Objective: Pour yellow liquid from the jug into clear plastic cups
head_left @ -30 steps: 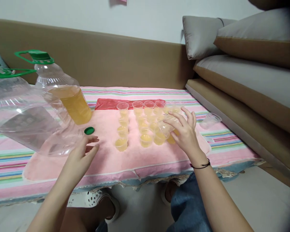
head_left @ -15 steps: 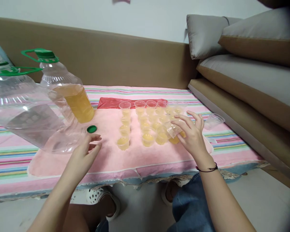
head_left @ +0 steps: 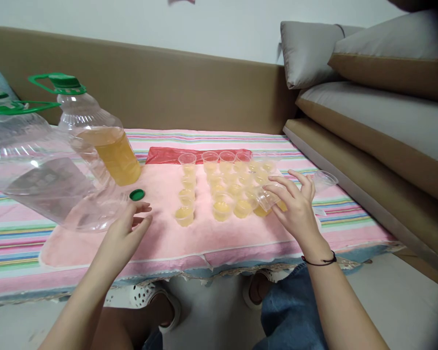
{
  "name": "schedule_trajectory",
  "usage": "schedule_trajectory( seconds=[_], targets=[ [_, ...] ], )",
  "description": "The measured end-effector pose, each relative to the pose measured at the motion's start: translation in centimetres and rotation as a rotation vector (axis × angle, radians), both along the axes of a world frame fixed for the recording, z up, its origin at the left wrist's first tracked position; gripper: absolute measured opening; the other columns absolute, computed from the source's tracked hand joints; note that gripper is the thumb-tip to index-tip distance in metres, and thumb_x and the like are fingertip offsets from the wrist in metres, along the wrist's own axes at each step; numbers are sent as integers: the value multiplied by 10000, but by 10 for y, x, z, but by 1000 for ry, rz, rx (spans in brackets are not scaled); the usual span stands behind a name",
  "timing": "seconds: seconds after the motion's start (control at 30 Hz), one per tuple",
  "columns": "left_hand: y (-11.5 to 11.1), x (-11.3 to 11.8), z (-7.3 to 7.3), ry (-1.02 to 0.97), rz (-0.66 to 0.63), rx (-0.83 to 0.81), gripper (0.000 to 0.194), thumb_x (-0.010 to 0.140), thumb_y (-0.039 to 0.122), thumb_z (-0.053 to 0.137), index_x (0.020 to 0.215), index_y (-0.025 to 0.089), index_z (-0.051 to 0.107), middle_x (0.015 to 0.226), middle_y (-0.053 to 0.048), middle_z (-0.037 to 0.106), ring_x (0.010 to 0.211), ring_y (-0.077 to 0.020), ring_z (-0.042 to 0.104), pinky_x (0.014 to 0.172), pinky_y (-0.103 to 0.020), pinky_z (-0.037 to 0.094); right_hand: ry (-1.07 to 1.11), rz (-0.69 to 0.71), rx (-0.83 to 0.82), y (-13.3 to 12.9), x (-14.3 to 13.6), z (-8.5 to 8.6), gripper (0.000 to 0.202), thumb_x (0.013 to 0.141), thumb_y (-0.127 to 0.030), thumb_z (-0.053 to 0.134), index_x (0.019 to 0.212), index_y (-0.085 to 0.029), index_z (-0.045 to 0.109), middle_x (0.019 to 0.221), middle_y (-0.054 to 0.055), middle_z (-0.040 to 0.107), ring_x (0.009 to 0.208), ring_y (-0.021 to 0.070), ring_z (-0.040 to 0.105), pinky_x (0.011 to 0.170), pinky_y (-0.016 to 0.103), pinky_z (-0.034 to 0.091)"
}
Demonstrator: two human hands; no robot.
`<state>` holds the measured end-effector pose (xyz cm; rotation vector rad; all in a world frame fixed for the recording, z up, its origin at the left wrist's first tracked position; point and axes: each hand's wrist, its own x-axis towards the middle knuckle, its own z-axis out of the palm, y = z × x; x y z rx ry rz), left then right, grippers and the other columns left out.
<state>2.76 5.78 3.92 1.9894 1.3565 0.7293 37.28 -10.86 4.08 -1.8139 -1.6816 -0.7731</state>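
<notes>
My right hand (head_left: 294,206) pinches a clear plastic cup (head_left: 268,198) tilted on its side, above the right end of the front row. Below and left of it stand several cups of yellow liquid (head_left: 222,210) in rows, with a separate column of cups (head_left: 184,215) to their left. My left hand (head_left: 131,223) rests low over the pink mat (head_left: 160,240), fingers apart and holding nothing. Just beyond its fingertips lies a green bottle cap (head_left: 137,195). A large clear jug (head_left: 58,170) that looks empty stands left of that hand.
Behind the clear jug is another jug (head_left: 118,155) partly filled with yellow liquid. A red plastic sheet (head_left: 162,155) lies behind the cups. At the right, a clear cup (head_left: 324,180) lies near stacked cushions (head_left: 372,112). A brown backrest (head_left: 168,87) spans the rear.
My right hand has shifted slightly right with the tilted cup. My left hand stays nearly still. The whole view has drifted a little.
</notes>
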Motion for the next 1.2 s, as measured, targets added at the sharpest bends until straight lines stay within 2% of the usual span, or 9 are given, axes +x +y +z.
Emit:
schedule_trajectory(
  seconds=[0.33, 0.47, 0.6, 0.77, 0.87, 0.97, 1.1, 1.2],
  targets=[
    [2, -1, 0, -8, -1, 25, 452, 746, 555, 541, 1045, 219, 581, 1201, -103, 653, 907, -255, 680, 786, -405, 541, 2, 8, 9, -6, 1, -2, 401, 783, -36, 639, 1099, -282, 622, 1247, 38, 654, 1302, 363, 401, 1095, 674, 229],
    [2, -1, 0, -15, 4, 25, 470, 744, 560, 540, 1056, 211, 582, 1208, -111, 645, 909, -254, 678, 793, -408, 544, 44, 22, 24, -9, 5, -4, 390, 794, -79, 649, 1124, -282, 608, 1239, 44, 654, 1302, 358, 399, 1089, 650, 253],
    [2, -1, 1, -17, 3, 24, 465, 741, 562, 542, 1043, 211, 586, 1208, -112, 651, 902, -252, 682, 804, -416, 544, 154, 47, 64, -9, 9, -5, 404, 778, -149, 669, 1156, -268, 592, 1233, 68, 641, 1289, 350, 408, 1083, 608, 291],
    [4, -1, 0, -27, 3, 19, 471, 747, 571, 547, 1047, 209, 586, 1209, -119, 655, 918, -255, 689, 809, -414, 548, 449, 60, 137, -6, 7, -5, 473, 707, -220, 711, 1160, -278, 590, 1207, 58, 639, 1279, 334, 420, 1098, 570, 297],
    [7, -2, -2, -44, 4, 15, 480, 747, 578, 555, 1062, 216, 586, 1201, -121, 665, 937, -271, 695, 813, -421, 550, 571, 28, 205, -3, 12, -6, 500, 702, -269, 719, 1180, -261, 574, 1194, 75, 633, 1203, 317, 494, 1051, 551, 363],
    [11, -4, -1, -60, 19, 4, 480, 739, 586, 573, 1064, 233, 583, 1212, -120, 669, 968, -299, 695, 833, -440, 548, 719, -1, 305, -4, 34, -4, 527, 720, -333, 729, 1210, -259, 550, 1248, 80, 615, 1181, 284, 546, 1013, 513, 416],
    [20, -6, 1, -27, 47, -13, 473, 749, 592, 559, 1070, 244, 571, 1238, -110, 665, 1029, -318, 683, 914, -462, 530, 899, -70, 460, -14, 91, -1, 493, 768, -419, 719, 1202, -246, 561, 1291, 90, 605, 1207, 282, 557, 996, 498, 438],
    [31, -11, -7, 67, 56, 131, 448, 791, 618, 503, 1051, 264, 590, 1181, -67, 703, 983, -306, 706, 804, -428, 582, 1002, -120, 534, -20, 141, -2, 484, 774, -408, 741, 1183, -205, 579, 1212, 88, 644, 1139, 272, 600, 978, 485, 463]
  ],
)
